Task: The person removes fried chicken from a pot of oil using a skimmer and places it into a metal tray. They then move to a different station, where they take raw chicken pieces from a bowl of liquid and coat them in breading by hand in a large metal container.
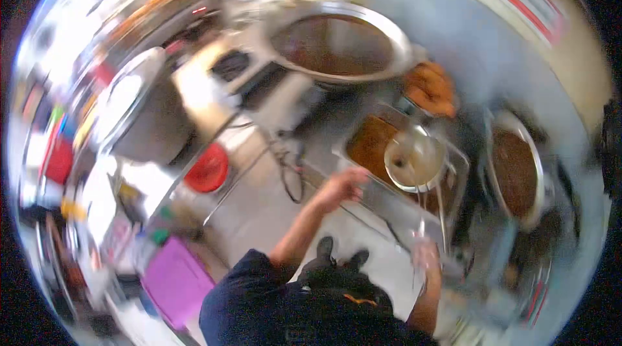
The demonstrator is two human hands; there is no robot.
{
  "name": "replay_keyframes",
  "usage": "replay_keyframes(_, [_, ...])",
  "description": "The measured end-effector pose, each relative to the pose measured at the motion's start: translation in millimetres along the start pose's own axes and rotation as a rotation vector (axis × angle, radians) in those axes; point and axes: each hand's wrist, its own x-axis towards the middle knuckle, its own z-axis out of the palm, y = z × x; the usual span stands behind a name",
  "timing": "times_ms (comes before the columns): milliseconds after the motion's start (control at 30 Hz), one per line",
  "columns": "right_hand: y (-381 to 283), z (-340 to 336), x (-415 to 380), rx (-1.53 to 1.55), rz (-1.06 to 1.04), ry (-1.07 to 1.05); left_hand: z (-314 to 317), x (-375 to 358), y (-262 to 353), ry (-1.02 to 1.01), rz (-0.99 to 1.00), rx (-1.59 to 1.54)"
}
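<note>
A round, pale-bottomed strainer (414, 159) with a metal rim rests over a rectangular fryer vat (461, 168) of brown oil. Its thin wire handle runs down towards me, into my right hand (426, 256), whose fingers are closed around it, though motion blurs them. My left hand (343, 188) hangs near the vat's front edge, apart from the strainer; its fingers are too smeared to read. Just behind the vat sits a container heaped with orange-brown fried food (431, 89).
A wide metal pan (405, 54) of dark liquid stands at the back, and another round pan (544, 184) of brown liquid at the right. To the left are a large pot (152, 119), a red basin (207, 169) and a purple lid or board (173, 281). A cable or hose (291, 177) hangs near the middle.
</note>
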Motion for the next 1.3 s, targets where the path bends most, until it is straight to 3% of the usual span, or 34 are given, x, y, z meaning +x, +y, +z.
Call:
replay_keyframes(100, [17.0, 9.0, 52.2, 0.146, 0.042, -0.027, 17.5, -16.1, 13.9, -0.057, -0.032, 0.007])
replay_keyframes(167, [28.6, 25.3, 68.9, 0.501, -0.060, -0.285, 27.6, -34.1, 19.4, -0.069, -0.035, -0.002])
replay_keyframes(267, [24.9, 73.8, 99.6, 0.758, -0.015, -0.279, 28.2, -48.6, 16.0, -0.085, -0.033, -0.013])
replay_keyframes(300, [20.0, 84.9, 91.7, 0.760, -0.025, -0.281, 32.3, -54.2, 11.6, -0.087, -0.044, -0.016])
replay_keyframes(367, [2.0, 106.3, 58.9, 0.255, -0.165, -0.270, 48.0, -66.2, 3.5, -0.132, -0.041, 0.016])
replay_keyframes(400, [7.0, 102.7, 52.7, 0.259, -0.174, -0.268, 58.3, -73.4, 0.2, -0.172, -0.045, 0.042])
replay_keyframes(467, [21.1, 91.2, 41.4, 0.332, -0.091, -0.234, 88.0, -87.2, -8.6, -0.201, -0.058, 0.105])
replay_keyframes(533, [66.9, 48.3, 39.0, 0.419, -0.096, -0.256, 113.6, -99.2, -29.3, -0.354, -0.092, 0.173])
replay_keyframes(633, [140.2, -20.4, 4.5, 0.522, -0.226, -0.236, 161.1, -131.1, -71.4, -0.482, -0.134, 0.250])
replay_keyframes(733, [216.8, -89.6, -85.0, 0.687, -0.459, -0.418, 216.3, -175.4, -158.5, -0.716, -0.308, 0.410])
replay_keyframes(800, [270.8, -103.7, -163.6, 1.139, -0.634, -0.217, 250.2, -216.2, -232.3, -0.854, -0.220, 0.748])
replay_keyframes(833, [284.1, -98.8, -206.2, 0.958, -0.980, 0.205, 264.5, -237.4, -278.1, -0.898, -0.055, 0.911])
replay_keyframes(867, [320.0, -111.8, -240.5, 0.934, -1.088, 0.104, 275.1, -265.2, -324.4, -0.962, 0.138, 1.023])
replay_keyframes(900, [351.3, -123.6, -267.5, 1.035, -1.034, 0.178, 288.8, -291.7, -361.3, -1.053, 0.277, 0.951])
replay_keyframes(933, [357.9, -121.5, -310.6, 1.213, -0.916, 0.402, 303.9, -318.8, -389.5, -1.132, 0.394, 0.844])
replay_keyframes(967, [385.8, -118.0, -337.3, 1.091, -0.978, 0.613, 323.5, -351.2, -401.1, -1.243, 0.400, 0.934])
replay_keyframes(1000, [382.0, -116.9, -383.1, 1.268, -0.766, 0.762, 344.5, -380.2, -407.8, -1.329, 0.446, 1.023])
replay_keyframes(1100, [473.3, -118.9, -444.7, 1.310, -0.721, 1.019, 379.3, -454.1, -441.6, -1.583, 0.272, 0.996])
replay_keyframes(1200, [524.0, -104.7, -506.4, 1.497, -0.885, 1.260, 406.8, -504.2, -475.3, -1.777, 0.091, 0.997])
replay_keyframes(1300, [540.8, -75.1, -575.1, 1.638, -1.105, 1.690, 417.3, -557.1, -510.8, -2.062, 0.017, 0.770])
